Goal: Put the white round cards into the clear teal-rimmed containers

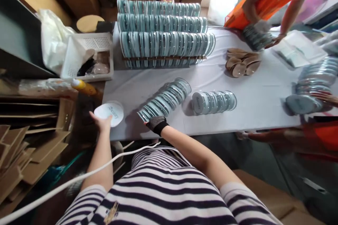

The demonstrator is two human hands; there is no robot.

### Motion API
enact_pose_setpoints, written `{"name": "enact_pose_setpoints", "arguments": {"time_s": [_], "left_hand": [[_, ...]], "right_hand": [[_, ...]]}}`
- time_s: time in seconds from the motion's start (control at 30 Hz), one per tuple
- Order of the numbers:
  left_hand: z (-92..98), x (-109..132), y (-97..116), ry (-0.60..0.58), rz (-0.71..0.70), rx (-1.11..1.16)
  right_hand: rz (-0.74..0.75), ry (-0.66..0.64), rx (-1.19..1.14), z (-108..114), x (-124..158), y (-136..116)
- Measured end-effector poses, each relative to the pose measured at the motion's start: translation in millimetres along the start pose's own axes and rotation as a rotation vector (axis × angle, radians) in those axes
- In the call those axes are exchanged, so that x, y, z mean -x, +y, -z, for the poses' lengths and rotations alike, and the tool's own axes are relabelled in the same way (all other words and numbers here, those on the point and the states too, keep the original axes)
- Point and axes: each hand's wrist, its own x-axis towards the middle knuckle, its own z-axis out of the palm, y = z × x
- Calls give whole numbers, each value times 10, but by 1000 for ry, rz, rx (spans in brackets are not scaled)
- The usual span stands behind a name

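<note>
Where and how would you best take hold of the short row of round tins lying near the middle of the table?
Grip the short row of tins at its two flat end faces, pressing inward from left and right with the fingers. The tins lie on edge, side by side, so pinching one rim from above would likely lift only that tin. The table around it looks bare.

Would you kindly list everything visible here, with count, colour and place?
round white disc: one, white, table's near left edge
leaning roll of discs: one, teal-clear, table front
short roll of discs: one, teal-clear, beside it
stacked disc rows: several, teal, table back
wooden discs: a pile, brown, right of rows
white basket: one, left
cardboard sheets: many, brown, far left
co-worker's hand: top right
left hand: bare, holding white disc
right hand: black mesh glove, touching leaning roll
</note>
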Motion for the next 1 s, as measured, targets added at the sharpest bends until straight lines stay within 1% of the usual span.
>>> {"name": "enact_pose_setpoints", "arguments": {"time_s": [0.07,0.1,0.17,0.2,0.23,0.27,0.3,0.33,0.4,0.43,0.47,0.53,0.6,0.63,0.7,0.73,0.8,0.87,0.9,0.93,1.0], "left_hand": [[22,-7,-220,17,47,-220],[-2,15,-287,33,51,-286],[-100,81,-322,96,-49,-344],[-170,119,-283,129,-132,-333],[-254,162,-201,137,-244,-302],[-354,216,-71,120,-380,-255],[-469,289,106,74,-524,-205],[-598,386,327,-3,-663,-164],[-890,658,867,-196,-882,-135],[-1049,822,1159,-289,-950,-155],[-1213,992,1445,-361,-986,-195],[-1547,1307,1947,-455,-986,-304],[-1859,1554,2298,-518,-948,-413],[-1995,1657,2411,-543,-927,-462],[-2218,1861,2537,-591,-910,-534],[-2307,1978,2569,-619,-924,-554],[-2465,2264,2624,-694,-1000,-552],[-2634,2610,2713,-796,-1090,-511],[-2730,2790,2776,-842,-1116,-480],[-2829,2963,2848,-882,-1128,-446],[-3006,3246,2997,-936,-1126,-376]], "right_hand": [[33,22,-31,66,13,3],[39,51,-49,123,20,50],[15,155,-80,297,51,280],[-17,222,-90,405,85,468],[-61,294,-100,516,137,700],[-113,365,-106,619,208,965],[-167,427,-111,700,293,1250],[-218,485,-107,750,384,1538],[-305,552,-74,740,544,2069],[-336,548,-51,683,597,2297],[-355,526,-27,601,629,2499],[-354,495,20,398,646,2842],[-324,529,44,211,650,3155],[-311,566,47,143,662,3316],[-308,634,27,74,702,3649],[-317,660,8,73,724,3811],[-353,711,-41,124,750,4094],[-384,751,-96,209,741,4287],[-377,760,-124,253,732,4351],[-351,763,-148,293,727,4402],[-253,751,-179,357,754,4508]]}}
